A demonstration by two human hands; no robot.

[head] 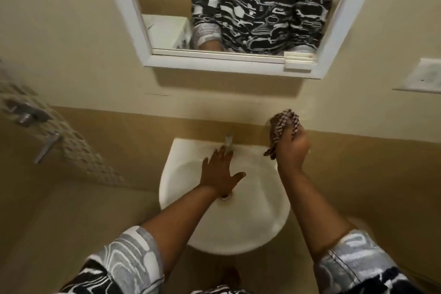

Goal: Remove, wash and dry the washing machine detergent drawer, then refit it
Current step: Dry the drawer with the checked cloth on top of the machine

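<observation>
Here, a beige-tiled bathroom w/ a white wall basin (262, 210) is sitting under a white-framed mirror (133, 21). Over the bowl the left hand (219, 172) is reaching, fingers spread flat, tips at the tap (228, 141). By the basin's right rim the right hand (292, 150) is gripping a bunched striped cloth (284, 123). Can't tell where the drawer is lying.
</observation>
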